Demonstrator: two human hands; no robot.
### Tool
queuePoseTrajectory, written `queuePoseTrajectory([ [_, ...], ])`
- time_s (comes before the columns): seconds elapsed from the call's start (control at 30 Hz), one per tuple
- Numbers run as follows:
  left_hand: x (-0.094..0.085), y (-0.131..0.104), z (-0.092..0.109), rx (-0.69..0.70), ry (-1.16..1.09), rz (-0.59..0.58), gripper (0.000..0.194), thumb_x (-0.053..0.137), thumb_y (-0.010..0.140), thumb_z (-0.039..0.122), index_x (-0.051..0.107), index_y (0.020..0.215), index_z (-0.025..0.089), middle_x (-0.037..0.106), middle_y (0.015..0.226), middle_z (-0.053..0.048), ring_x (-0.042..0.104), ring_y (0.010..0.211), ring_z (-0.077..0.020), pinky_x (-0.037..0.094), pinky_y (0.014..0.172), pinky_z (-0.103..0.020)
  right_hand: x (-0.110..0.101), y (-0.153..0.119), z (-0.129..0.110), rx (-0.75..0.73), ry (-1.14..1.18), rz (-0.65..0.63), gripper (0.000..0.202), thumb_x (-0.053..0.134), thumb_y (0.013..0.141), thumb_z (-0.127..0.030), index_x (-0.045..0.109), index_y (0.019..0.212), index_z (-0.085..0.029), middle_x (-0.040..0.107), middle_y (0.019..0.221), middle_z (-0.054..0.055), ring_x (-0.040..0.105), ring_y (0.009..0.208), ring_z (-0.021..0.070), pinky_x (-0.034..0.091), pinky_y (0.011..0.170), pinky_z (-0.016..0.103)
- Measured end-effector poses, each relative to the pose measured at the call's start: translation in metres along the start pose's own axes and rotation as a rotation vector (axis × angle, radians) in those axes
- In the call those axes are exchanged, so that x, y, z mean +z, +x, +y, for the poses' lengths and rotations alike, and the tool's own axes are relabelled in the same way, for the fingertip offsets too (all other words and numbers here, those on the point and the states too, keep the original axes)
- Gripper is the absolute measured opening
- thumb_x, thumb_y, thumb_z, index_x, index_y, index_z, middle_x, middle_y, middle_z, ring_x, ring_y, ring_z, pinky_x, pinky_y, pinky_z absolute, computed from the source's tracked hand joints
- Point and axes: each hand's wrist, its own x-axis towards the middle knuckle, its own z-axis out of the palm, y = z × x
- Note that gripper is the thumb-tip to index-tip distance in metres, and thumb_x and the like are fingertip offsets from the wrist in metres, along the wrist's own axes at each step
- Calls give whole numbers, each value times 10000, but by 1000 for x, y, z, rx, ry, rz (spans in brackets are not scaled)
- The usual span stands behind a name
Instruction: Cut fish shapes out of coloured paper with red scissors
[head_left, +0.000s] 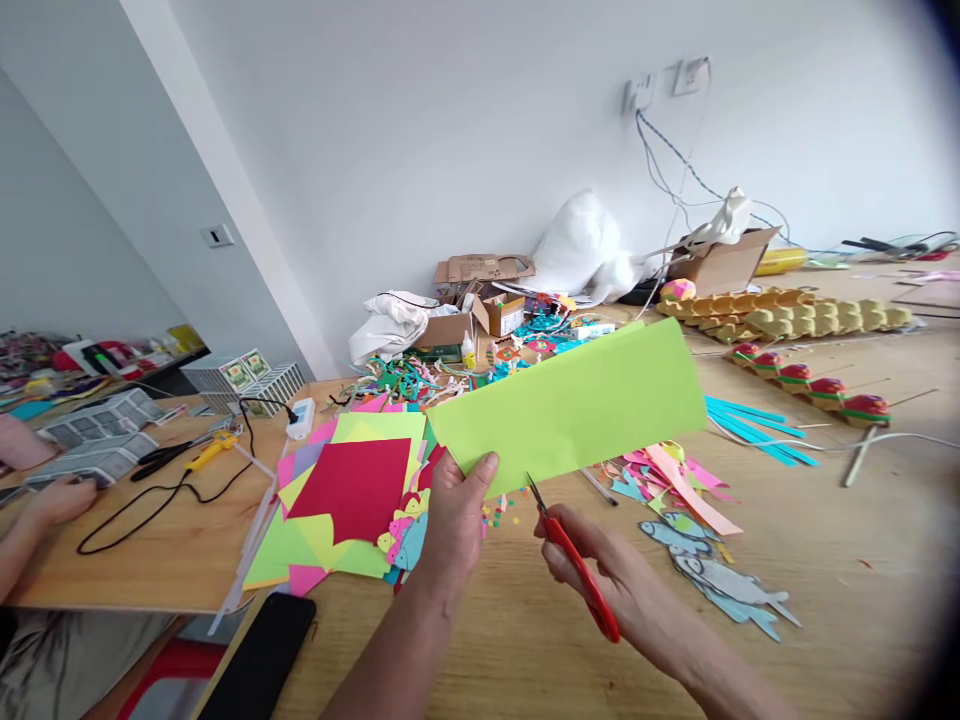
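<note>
My left hand (459, 500) grips a long sheet of lime-green paper (577, 400) by its lower left corner, thumb on the near face. The sheet looks folded and is held up in the air above the table. In my right hand (592, 560) is a pair of scissors (579, 572) with red handles. Their tips touch or nearly touch the paper's lower edge, right of my left hand. Left of my left hand lies a pile of coloured paper (360, 490) with a dark red sheet on top. Small fish cutouts (409, 530) lie beside that pile.
Grey fish cutouts (724, 575) and pink paper scraps (697, 475) lie on the right, near blue strips (761, 425). Egg-carton pieces (817, 318) stand farther back. A black phone (262, 655) rests at the front left. Another person's hand (67, 498) is at the far left.
</note>
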Motion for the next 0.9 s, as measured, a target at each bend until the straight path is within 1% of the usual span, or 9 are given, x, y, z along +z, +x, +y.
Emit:
queuePoseTrajectory([
  [0.17, 3, -3, 0, -28, -19, 0, 404, 661, 761, 202, 605, 1162, 202, 715, 1044, -58, 622, 1051, -227, 448, 927, -350, 0, 1, -2, 2, 21, 20, 329, 354, 865, -505, 428, 775, -197, 414, 644, -27, 411, 589, 135, 304, 525, 251],
  [0.23, 4, -3, 0, -25, -18, -2, 398, 659, 763, 207, 606, 1157, 203, 710, 1057, -59, 620, 1056, -224, 448, 927, -347, 0, 2, -1, -2, 39, 33, 323, 358, 867, -491, 421, 744, -199, 407, 634, -30, 403, 584, 131, 299, 520, 248],
  [0.33, 4, -2, -1, -26, -9, -2, 387, 657, 764, 215, 610, 1148, 200, 707, 1067, -61, 616, 1062, -224, 448, 928, -342, 3, 3, 3, -12, 76, 49, 328, 348, 871, -467, 393, 678, -205, 389, 591, -38, 383, 551, 121, 284, 503, 245],
  [0.43, 4, -2, -2, -29, -6, 8, 393, 660, 757, 210, 609, 1147, 195, 708, 1061, -62, 614, 1065, -227, 450, 926, -340, 8, 3, 8, 1, 106, 85, 317, 356, 858, -451, 396, 660, -207, 384, 547, -45, 385, 513, 116, 274, 480, 242],
  [0.57, 4, -1, -3, -34, -16, 9, 401, 653, 760, 202, 599, 1157, 197, 714, 1044, -59, 622, 1049, -224, 454, 917, -339, 13, 3, 14, 10, 109, 125, 308, 370, 841, -447, 415, 650, -209, 385, 493, -55, 389, 465, 110, 271, 450, 233],
  [0.77, 4, -2, -6, -36, -24, 7, 401, 648, 763, 190, 591, 1159, 205, 723, 1004, -50, 618, 1054, -214, 451, 914, -320, 17, 5, 19, -2, 36, 198, 346, 367, 839, -477, 438, 626, -213, 415, 448, -48, 410, 426, 114, 294, 430, 231],
  [0.9, 6, -4, -7, -50, -16, 17, 413, 647, 760, 193, 578, 1167, 210, 720, 998, -48, 622, 1039, -209, 459, 893, -310, 18, 5, 21, -4, 26, 212, 362, 369, 824, -501, 439, 610, -218, 415, 430, -45, 413, 409, 120, 299, 412, 233],
])
